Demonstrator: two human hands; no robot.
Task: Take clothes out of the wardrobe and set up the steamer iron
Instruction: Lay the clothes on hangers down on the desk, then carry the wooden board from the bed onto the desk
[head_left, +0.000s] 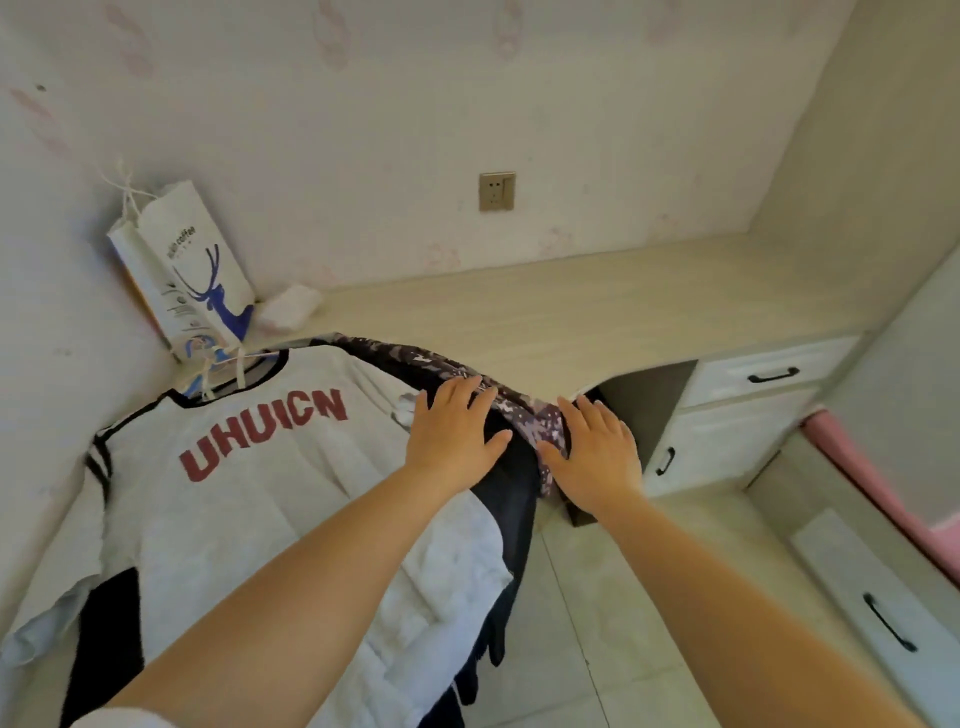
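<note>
A grey sweatshirt (249, 483) with red letters lies spread over the left end of the pale wooden desk (597, 312), a hanger (228, 371) still in its collar. Beneath it a dark patterned garment (410, 358) runs along the desk edge, and dark cloth (511, 519) hangs down toward the floor. My left hand (457, 431) lies flat, fingers straight, on the sweatshirt's right side and the patterned cloth. My right hand (597, 447) presses flat on the patterned cloth at the desk edge. No steamer iron is in view.
A white paper bag (192, 275) with a blue deer leans in the left corner beside a folded white cloth (291, 306). A wall socket (497, 191) sits above the desk. White drawers (758, 384) stand at right, a lower drawer unit (878, 613) and pink bedding (883, 493) beyond.
</note>
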